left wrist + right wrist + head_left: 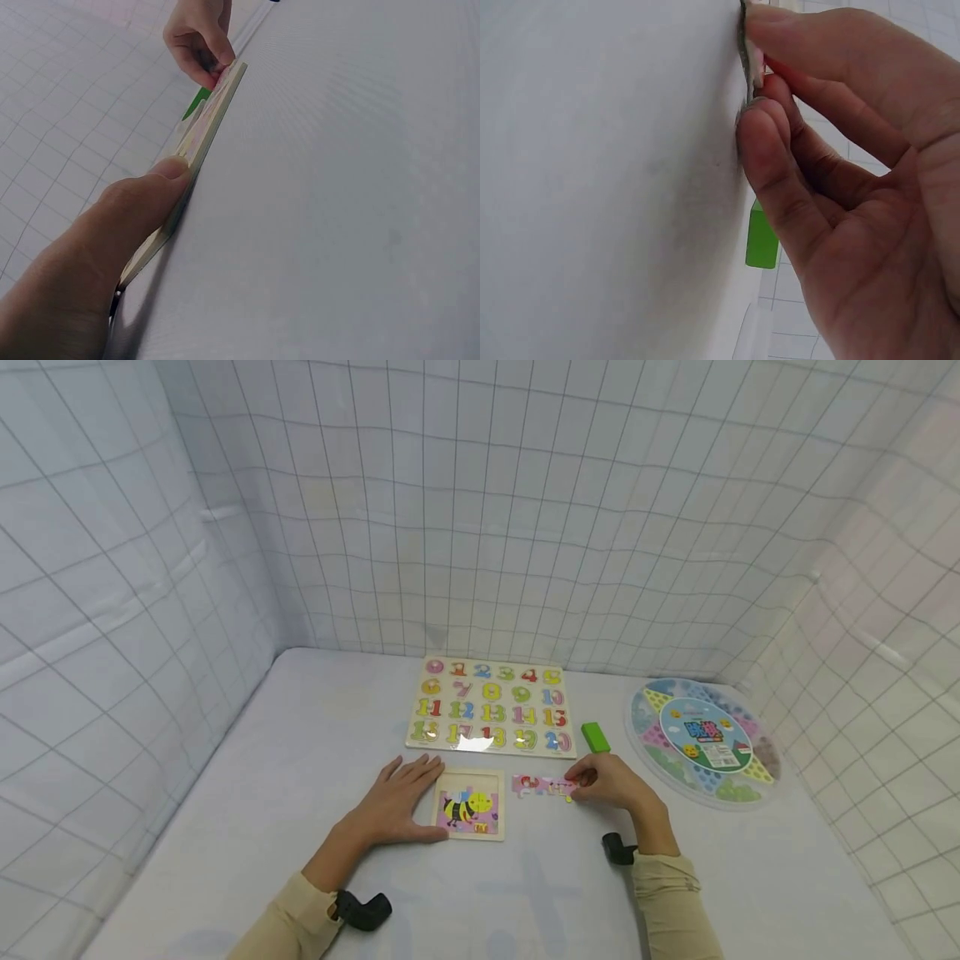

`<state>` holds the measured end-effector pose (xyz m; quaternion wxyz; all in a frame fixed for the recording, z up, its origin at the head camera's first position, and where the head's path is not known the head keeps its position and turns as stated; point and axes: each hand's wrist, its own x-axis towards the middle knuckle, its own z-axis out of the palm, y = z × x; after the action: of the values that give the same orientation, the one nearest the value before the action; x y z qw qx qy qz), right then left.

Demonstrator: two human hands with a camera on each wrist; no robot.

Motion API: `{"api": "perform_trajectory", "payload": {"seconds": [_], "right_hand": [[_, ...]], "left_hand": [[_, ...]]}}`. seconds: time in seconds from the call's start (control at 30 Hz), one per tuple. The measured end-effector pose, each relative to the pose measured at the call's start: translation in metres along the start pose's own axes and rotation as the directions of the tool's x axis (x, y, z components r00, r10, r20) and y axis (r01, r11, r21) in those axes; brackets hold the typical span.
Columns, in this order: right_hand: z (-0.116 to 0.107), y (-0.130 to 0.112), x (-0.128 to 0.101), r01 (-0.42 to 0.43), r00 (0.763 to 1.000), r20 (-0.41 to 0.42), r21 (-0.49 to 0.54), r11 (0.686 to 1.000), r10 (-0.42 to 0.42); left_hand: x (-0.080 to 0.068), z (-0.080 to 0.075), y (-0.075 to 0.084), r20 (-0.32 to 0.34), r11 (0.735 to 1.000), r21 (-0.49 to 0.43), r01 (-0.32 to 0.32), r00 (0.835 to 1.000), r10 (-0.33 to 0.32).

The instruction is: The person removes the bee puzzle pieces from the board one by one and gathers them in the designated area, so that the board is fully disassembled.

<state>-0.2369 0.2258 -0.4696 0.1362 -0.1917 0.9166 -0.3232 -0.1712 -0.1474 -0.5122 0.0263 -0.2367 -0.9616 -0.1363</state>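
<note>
Left hand (pixel 396 806): fingers spread wide, thumb apart, touching left side of small wooden frame (pixel 501 806) — thumb at lower left corner, fingertips near upper left corner. In left wrist view, thumb tip against frame edge. Frame on table (pixel 315 718); inside it, bee puzzle (pixel 468 810), yellow and black on pink, with pale wood band above.

Right hand (pixel 609 781): narrow grip, thumb and fingertips pinching right end of pink puzzle strip (pixel 528 786). Strip just right of frame, apart from it; right end partly hidden by fingers. In right wrist view, only thin edge of strip visible at fingertips. Lifted or resting on table — cannot tell.

Surroundings: number board (pixel 507 702) behind frame and strip, coloured numerals in rows, glare at lower edge. Green block (pixel 596 737) just behind right hand, near right edge of number board. Round game board (pixel 705 735) farther right, coloured star pattern around printed blue centre. White cloth with dark grid lines (pixel 487 527) at back and both sides.
</note>
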Motion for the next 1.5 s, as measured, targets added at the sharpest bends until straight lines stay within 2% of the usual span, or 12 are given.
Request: {"api": "perform_trajectory", "payload": {"seconds": [0.3,0.67,1.2,1.33,1.5], "right_hand": [[0.004,0.002,0.001,0.021,1.0,0.011,-0.005,1.0,-0.021],[0.005,0.001,-0.001,0.041,0.999,0.007,-0.035,0.999,-0.041],[0.003,-0.005,0.004,-0.018,1.0,-0.009,-0.018,1.0,0.018],[0.009,-0.015,0.009,-0.013,1.0,-0.005,0.004,1.0,0.013],[0.022,-0.039,0.019,0.016,1.0,0.011,0.002,1.0,-0.016]], "left_hand": [[-0.002,0.002,-0.001,0.016,1.0,0.009,0.009,1.0,-0.009],[-0.004,0.008,-0.002,-0.002,1.0,0.001,0.009,1.0,-0.009],[0.0,-0.003,0.001,0.005,1.0,0.008,0.004,1.0,-0.004],[0.0,-0.003,0.001,0.014,1.0,0.013,0.007,1.0,-0.008],[0.0,-0.001,0.0,0.018,1.0,0.005,0.009,1.0,-0.009]]}}
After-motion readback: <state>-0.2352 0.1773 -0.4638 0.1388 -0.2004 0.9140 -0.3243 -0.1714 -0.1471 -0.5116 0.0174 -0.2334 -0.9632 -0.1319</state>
